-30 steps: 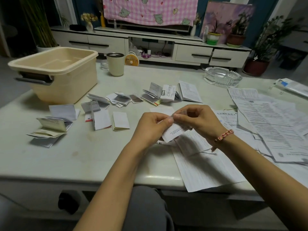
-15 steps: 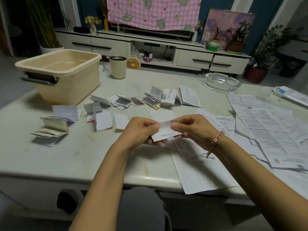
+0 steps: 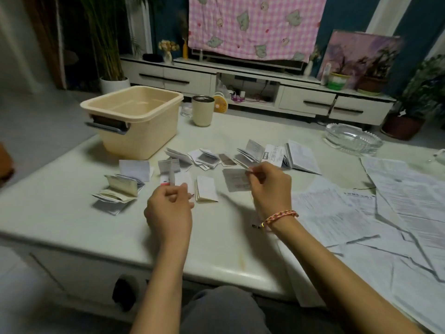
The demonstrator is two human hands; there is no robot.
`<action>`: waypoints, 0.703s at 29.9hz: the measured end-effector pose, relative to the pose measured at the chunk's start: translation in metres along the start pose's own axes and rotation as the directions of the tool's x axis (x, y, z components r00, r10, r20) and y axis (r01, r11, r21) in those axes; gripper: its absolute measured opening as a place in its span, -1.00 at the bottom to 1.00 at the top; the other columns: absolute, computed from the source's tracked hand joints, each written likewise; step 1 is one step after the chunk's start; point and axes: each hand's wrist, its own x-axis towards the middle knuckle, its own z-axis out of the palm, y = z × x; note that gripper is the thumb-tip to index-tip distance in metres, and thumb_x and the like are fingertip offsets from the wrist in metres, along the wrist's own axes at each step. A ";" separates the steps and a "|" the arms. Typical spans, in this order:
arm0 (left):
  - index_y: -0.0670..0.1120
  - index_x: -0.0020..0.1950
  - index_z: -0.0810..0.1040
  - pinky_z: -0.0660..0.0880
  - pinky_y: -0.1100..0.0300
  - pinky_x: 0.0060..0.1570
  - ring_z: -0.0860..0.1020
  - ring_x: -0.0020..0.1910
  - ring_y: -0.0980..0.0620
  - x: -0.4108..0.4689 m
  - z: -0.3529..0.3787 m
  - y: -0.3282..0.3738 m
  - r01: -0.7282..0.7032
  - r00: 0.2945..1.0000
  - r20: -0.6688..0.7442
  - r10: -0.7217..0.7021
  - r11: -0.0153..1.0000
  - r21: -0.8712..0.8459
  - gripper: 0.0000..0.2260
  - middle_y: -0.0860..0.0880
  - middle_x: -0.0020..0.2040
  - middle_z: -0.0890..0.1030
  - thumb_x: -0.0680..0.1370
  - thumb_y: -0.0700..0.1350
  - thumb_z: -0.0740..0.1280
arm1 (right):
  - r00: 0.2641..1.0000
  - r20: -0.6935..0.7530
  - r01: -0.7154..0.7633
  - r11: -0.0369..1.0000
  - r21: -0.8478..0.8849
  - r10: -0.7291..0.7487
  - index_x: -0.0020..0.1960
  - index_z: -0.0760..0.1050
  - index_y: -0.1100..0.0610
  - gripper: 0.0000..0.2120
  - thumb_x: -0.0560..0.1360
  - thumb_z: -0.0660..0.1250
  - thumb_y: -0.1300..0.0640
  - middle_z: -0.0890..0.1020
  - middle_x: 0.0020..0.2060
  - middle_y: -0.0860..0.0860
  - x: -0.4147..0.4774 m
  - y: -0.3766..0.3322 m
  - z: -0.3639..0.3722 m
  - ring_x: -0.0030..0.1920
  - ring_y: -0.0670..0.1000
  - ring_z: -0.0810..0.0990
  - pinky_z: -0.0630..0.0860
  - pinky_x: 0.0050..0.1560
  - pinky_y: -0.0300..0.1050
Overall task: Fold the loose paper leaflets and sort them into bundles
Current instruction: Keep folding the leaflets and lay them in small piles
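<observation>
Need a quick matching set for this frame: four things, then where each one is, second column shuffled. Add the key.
1. beige tub
2. mug
3. glass ashtray
4. folded leaflet

a. just right of the tub
b. pinched in the right hand
c. back left of the table
d. back right of the table

Pairs: 1-c, 2-a, 3-d, 4-b

The far left corner of the table [image 3: 72, 213] is being blocked by a tall tub [image 3: 142, 138], with a mug [image 3: 202, 110] just beside it. The middle is being crossed by a row of folded leaflets [image 3: 209, 159], and the right side is being covered by overlapping unfolded sheets [image 3: 397, 201], with a glass ashtray [image 3: 352, 138] beyond them. Bare room is being left along the near left edge, in front of a small bundle [image 3: 120, 189], and on the far strip between mug and ashtray.
</observation>
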 end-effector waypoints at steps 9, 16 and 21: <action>0.07 -0.30 0.50 0.57 -0.09 -0.08 0.63 -0.16 -0.15 0.007 0.009 -0.013 -0.022 0.972 0.235 -0.007 0.993 0.117 -0.74 -0.10 -0.21 0.66 0.51 -0.25 0.27 | 0.783 0.407 0.561 0.817 -0.134 -0.471 -0.36 0.50 0.18 -0.94 0.21 0.36 0.29 0.52 -0.41 0.10 -0.025 -0.018 0.072 -0.42 0.12 0.50 0.20 -0.36 -0.18; 0.09 -0.30 0.47 0.56 -0.13 -0.06 0.62 -0.11 -0.21 0.013 0.011 -0.021 -0.008 0.982 0.188 -0.012 0.994 0.105 -0.73 -0.14 -0.15 0.66 0.47 -0.28 0.23 | 0.676 0.712 0.344 0.936 -0.076 -0.191 0.21 0.52 0.11 -0.70 0.50 0.22 0.14 0.48 0.16 0.09 -0.024 -0.026 0.053 0.17 0.11 0.39 0.32 0.14 -0.06; 0.08 -0.25 0.47 0.54 -0.15 -0.04 0.60 -0.07 -0.22 0.012 0.008 -0.018 -0.021 0.997 0.074 0.016 0.998 0.067 -0.74 -0.08 -0.12 0.65 0.47 -0.28 0.20 | 0.834 0.530 0.131 0.988 0.083 -0.155 0.05 0.60 0.22 -0.65 0.38 0.18 0.44 0.59 0.01 0.19 -0.010 -0.022 0.034 0.06 0.15 0.49 0.36 0.08 -0.14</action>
